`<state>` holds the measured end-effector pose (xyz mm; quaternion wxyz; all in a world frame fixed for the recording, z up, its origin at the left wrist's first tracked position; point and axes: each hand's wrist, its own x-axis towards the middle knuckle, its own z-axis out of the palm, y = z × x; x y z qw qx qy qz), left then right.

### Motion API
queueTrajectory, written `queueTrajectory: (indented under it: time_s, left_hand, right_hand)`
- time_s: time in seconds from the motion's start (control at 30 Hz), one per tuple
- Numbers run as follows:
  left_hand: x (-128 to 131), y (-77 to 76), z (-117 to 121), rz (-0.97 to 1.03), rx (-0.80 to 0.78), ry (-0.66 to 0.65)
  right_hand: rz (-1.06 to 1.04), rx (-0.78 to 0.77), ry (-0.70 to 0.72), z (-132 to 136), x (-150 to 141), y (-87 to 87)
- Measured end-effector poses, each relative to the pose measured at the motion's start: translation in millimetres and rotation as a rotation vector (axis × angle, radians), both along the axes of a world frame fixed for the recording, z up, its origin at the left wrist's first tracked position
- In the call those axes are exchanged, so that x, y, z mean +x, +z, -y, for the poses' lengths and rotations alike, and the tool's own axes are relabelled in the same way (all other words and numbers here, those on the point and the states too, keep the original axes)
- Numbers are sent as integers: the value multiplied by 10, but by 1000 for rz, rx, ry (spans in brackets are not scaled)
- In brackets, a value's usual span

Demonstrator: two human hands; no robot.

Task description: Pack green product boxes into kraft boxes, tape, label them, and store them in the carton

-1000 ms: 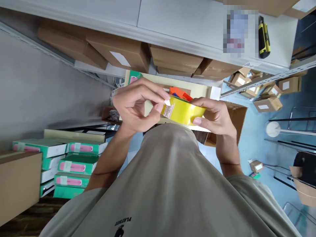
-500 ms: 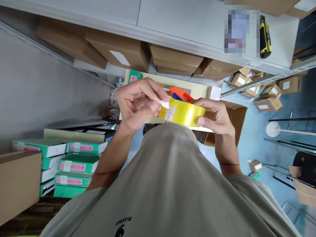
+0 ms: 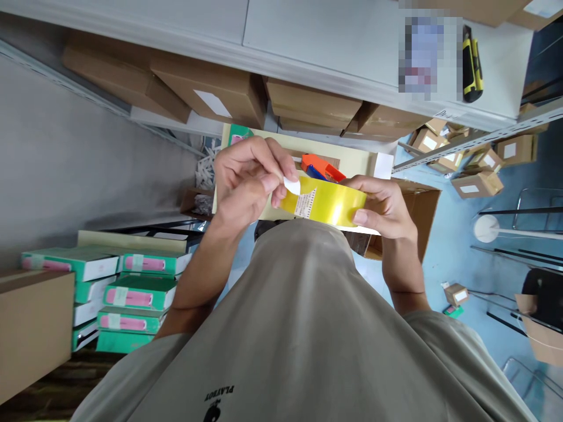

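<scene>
— So, finished or only begun?

— Begun, judging by the small white paper label with fine black print (image 3: 304, 204): lifted at the left into a bare white flap (image 3: 292, 186), yet apparently stuck down along the printed part. Leaves that part to come away, as far as shows.

— Located where?

— Near the middle of the frame, on the curved face of what looks like a wide, glossy yellow roll of tape (image 3: 336, 203), held up in front of the grey-green cloth shirt (image 3: 303, 305) and above the cream tabletop (image 3: 361, 164).

— Held how?

— Pinched at the flap by the left hand (image 3: 244, 187), with thumb and fingertips nearly together. Gripped at the roll's right end by the right hand (image 3: 391, 205), with thumb and fingers parted just enough to clasp it.

— Able to read anything?

— Hardly from the label; too small to make out. Read "PLAYBOY" in black on the shirt, upside down at the bottom of the frame, beside a cut-off black emblem. See dark handwriting on the edge of the pale grey metal shelf (image 3: 334, 44), upper right, but not legibly. Likewise, no luck with the white stickers on the brown cardboard boxes (image 3: 314, 105).
</scene>
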<state>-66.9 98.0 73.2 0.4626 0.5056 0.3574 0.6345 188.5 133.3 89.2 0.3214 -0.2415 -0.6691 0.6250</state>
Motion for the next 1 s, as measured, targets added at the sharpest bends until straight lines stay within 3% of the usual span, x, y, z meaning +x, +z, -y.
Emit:
queueTrajectory:
  time_s: [0.07, 0.23, 0.37, 0.53, 0.63, 0.8, 1.0]
  left_hand:
    - [7, 26, 3, 2, 7, -9]
    - [-34, 85, 42, -205, -11, 12]
    - [-103, 228, 78, -277, 118, -37]
    - [-142, 442, 160, -772, 197, 7]
    - [-123, 491, 219, -935, 164, 62]
    - [-106, 454, 233, -1010, 142, 81]
    - [-145, 466, 167, -1054, 157, 36]
  right_hand:
    - [3, -2, -9, 17, 11, -17]
    - [32, 3, -11, 42, 48, -46]
    - [60, 35, -15, 38, 46, -34]
    - [116, 129, -83, 58, -8, -12]
    - [195, 206, -158, 90, -46, -26]
    - [329, 362, -270, 137, -69, -89]
    - [332, 449, -236, 147, -49, -108]
